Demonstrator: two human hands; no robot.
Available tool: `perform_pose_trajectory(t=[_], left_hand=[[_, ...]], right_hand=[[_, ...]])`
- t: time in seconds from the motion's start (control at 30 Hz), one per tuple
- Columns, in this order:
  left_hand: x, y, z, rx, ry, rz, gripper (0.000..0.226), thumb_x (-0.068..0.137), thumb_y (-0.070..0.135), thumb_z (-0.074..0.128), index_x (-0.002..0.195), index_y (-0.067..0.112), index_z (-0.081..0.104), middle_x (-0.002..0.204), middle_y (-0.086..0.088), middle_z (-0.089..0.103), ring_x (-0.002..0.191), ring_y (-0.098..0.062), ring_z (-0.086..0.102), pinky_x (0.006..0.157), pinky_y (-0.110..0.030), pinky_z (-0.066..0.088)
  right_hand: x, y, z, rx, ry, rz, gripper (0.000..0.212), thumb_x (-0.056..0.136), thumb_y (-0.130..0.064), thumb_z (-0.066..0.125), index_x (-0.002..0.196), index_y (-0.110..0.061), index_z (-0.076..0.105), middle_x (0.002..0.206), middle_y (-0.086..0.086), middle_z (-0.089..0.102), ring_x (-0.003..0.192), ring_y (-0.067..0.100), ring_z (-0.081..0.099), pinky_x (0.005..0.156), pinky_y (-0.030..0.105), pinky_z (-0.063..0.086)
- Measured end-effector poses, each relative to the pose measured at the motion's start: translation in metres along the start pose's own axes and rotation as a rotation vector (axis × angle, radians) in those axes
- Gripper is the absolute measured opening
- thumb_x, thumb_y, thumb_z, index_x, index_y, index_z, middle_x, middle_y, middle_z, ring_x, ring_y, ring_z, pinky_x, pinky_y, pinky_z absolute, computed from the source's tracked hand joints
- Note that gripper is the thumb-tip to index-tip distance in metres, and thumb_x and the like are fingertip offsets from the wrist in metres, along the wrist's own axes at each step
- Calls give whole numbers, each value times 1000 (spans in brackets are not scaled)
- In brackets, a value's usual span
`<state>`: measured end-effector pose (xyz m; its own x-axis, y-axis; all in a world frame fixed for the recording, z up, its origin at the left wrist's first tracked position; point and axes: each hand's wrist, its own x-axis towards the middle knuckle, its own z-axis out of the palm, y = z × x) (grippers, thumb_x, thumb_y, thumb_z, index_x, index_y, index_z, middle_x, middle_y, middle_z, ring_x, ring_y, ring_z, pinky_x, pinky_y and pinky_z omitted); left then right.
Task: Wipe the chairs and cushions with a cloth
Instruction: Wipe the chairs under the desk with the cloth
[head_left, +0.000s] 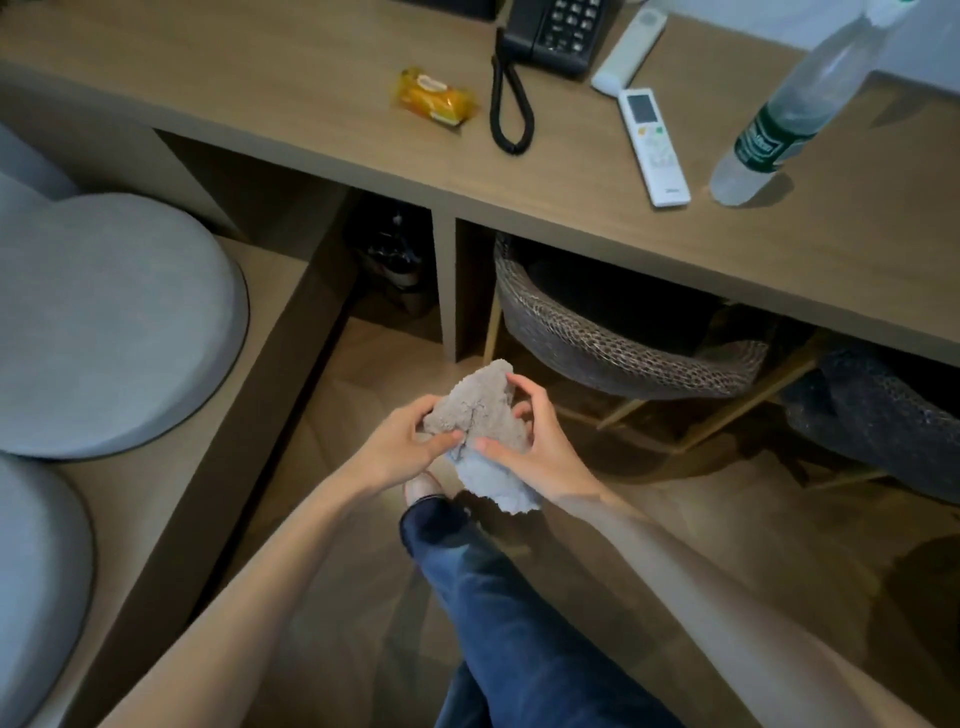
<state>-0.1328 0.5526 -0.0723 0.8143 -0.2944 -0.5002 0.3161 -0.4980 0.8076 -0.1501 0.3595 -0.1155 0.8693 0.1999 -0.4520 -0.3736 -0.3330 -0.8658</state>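
Note:
A crumpled grey cloth (480, 415) hangs in mid-air over the floor, gripped from both sides. My left hand (402, 444) pinches its left edge and my right hand (537, 441) wraps its right side. A round grey cushion (104, 327) lies on the wooden bench (208, 467) at the left, with a second grey cushion (36, 587) below it. Two woven dark chairs are tucked under the desk: one (613, 343) just beyond my hands, another (878, 410) at the right.
The wooden desk (311, 88) spans the top and carries a black phone (556, 31), two white remotes (654, 148), a water bottle (789, 114) and an orange snack packet (436, 98). My leg in blue jeans (498, 597) stands on the wood floor.

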Motion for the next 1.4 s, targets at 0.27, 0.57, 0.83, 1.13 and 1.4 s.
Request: perform_pose_trajectory(t=[0.27, 0.57, 0.83, 1.13, 1.4], left_hand=[[78, -6, -109, 192, -157, 34, 29, 92, 5, 58, 121, 8, 58, 115, -5, 62, 108, -15, 57, 93, -24, 44], [168, -30, -139, 126, -129, -21, 25, 89, 18, 63, 111, 10, 55, 107, -5, 61, 99, -22, 59, 86, -32, 51], [271, -102, -113, 338, -94, -6, 34, 98, 28, 49, 125, 7, 55, 121, -11, 60, 104, -20, 58, 83, -18, 38], [387, -211, -5, 265, -74, 32, 31, 102, 23, 38, 128, 11, 50, 124, -12, 55, 100, -14, 49, 80, -22, 37], [482, -272, 63, 26, 148, 178, 27, 102, 18, 35, 121, 6, 50, 120, -18, 56, 109, -27, 55, 91, -29, 43]], right_hand=[[97, -42, 23, -4, -91, 63, 29, 97, -27, 35, 117, -48, 41, 90, -30, 58, 76, -17, 55, 63, 8, 44], [165, -31, 28, -201, 342, 126, 23, 98, -22, 49, 115, -9, 57, 81, -8, 63, 79, 12, 66, 75, 40, 55], [234, 45, 67, -1, 556, 394, 18, 98, -24, 50, 112, -13, 55, 103, 7, 68, 95, 24, 67, 88, 44, 50], [317, 202, 74, 196, 647, 473, 12, 98, -30, 49, 104, -20, 51, 99, 2, 58, 103, 26, 58, 90, 43, 48], [402, 292, 69, 377, 895, 237, 36, 99, -17, 49, 133, -5, 45, 125, 16, 60, 116, 29, 57, 103, 46, 43]])
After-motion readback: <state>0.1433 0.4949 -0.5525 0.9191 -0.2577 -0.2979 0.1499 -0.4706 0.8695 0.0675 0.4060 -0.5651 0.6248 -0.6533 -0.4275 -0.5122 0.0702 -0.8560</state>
